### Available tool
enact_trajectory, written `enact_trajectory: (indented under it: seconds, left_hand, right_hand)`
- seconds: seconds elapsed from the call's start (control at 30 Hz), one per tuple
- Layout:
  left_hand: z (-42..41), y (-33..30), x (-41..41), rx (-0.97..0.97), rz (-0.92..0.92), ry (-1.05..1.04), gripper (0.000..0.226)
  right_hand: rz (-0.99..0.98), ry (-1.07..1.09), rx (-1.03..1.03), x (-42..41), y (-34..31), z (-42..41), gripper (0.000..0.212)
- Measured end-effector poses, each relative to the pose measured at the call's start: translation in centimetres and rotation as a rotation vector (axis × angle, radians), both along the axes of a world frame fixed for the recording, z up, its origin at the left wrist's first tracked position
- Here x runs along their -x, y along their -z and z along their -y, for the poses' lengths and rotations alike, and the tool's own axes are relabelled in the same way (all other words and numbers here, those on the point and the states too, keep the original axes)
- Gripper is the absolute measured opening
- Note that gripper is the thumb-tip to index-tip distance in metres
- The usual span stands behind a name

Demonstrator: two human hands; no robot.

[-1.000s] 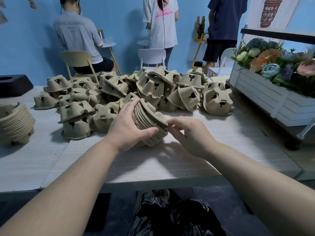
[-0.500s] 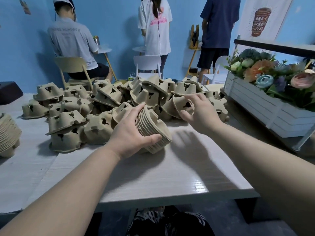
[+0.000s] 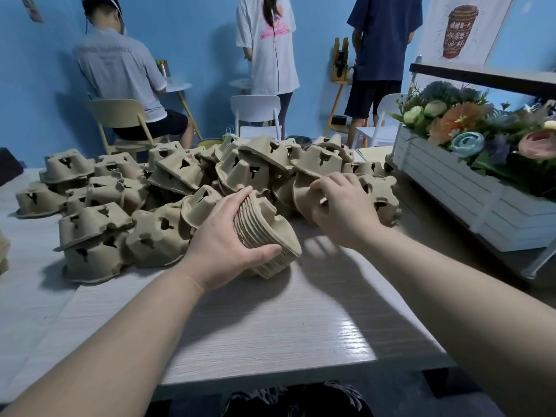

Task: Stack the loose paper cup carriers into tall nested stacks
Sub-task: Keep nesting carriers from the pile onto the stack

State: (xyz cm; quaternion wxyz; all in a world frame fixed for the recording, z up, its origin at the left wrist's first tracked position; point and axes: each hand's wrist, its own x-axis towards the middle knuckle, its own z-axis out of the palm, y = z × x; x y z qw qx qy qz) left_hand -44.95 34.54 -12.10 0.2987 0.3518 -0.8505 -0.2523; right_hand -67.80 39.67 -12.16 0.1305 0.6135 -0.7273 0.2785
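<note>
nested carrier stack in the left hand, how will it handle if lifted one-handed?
The nested stack looks like thin moulded pulp, so probably light. The left hand spans its ribbed side, so grip likely holds. It lies tilted on the table; loosely nested layers might fan apart.

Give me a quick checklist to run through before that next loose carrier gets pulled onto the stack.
1. Left hand grips the tilted nested stack of brown pulp cup carriers: ok.
2. Right hand has fingers curled on a loose brown pulp carrier at the pile's edge: ok.
3. That carrier is free of its neighbours: cannot tell, others lie against it.
4. Stack's layers sit evenly nested: ok.
5. Bare pale wood-grain table in front for working: ok.
</note>
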Motion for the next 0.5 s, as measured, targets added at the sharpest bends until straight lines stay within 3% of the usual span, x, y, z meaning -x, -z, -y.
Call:
enact_trajectory:
  seconds: [0.27, 0.5]
  left_hand:
    - [-0.8, -0.1, -1.1, 0.007, -0.015, -0.012, 0.116]
    - [-1.9, -0.1, -1.7, 0.006, 0.0, -0.013, 0.117]
  right_hand:
    - [-0.034, -0.102, 0.193, -0.7, 2.5, -4.6, 0.032]
    - [0.226, -0.069, 0.309, -0.9, 2.3, -7.4, 0.038]
